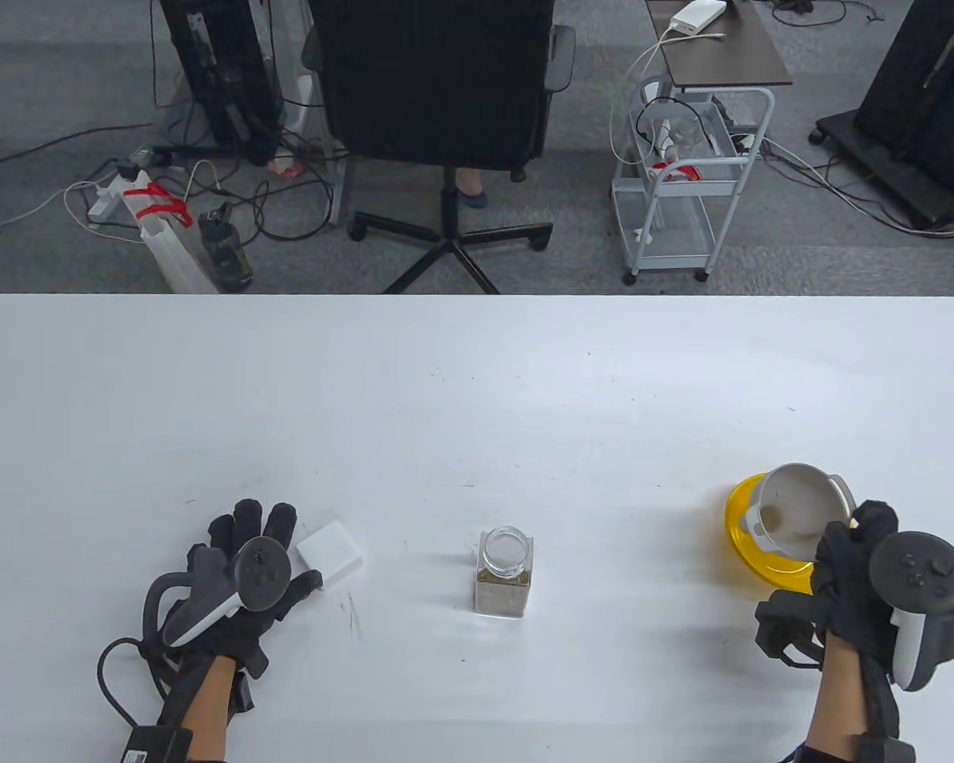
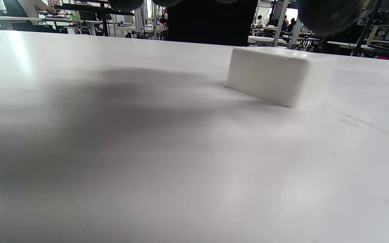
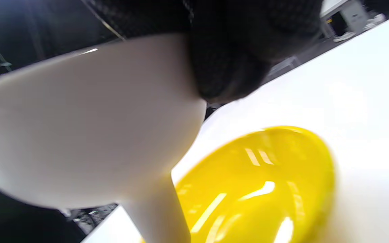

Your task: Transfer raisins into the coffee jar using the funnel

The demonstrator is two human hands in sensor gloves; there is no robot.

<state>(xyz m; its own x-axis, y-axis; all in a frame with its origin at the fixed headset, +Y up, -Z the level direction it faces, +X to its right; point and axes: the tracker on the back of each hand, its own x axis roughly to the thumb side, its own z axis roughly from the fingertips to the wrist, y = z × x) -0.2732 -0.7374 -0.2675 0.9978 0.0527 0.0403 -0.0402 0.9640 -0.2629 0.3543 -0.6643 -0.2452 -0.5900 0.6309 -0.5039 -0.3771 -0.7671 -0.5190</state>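
A square glass coffee jar (image 1: 505, 573) stands open at the table's centre front, with brown raisins in its lower part. My right hand (image 1: 847, 572) grips a white funnel (image 1: 799, 509) by its rim and holds it tilted over a yellow bowl (image 1: 751, 548) at the right. In the right wrist view the funnel (image 3: 79, 128) hangs above the yellow bowl (image 3: 258, 189), spout pointing down. My left hand (image 1: 242, 572) lies flat on the table at the left, fingers spread, beside a white block-shaped lid (image 1: 330, 555). The lid also shows in the left wrist view (image 2: 279, 74).
The white table (image 1: 477, 381) stretches far back. Beyond its far edge stand an office chair (image 1: 445, 119), a wire trolley (image 1: 684, 183) and cables on the floor.
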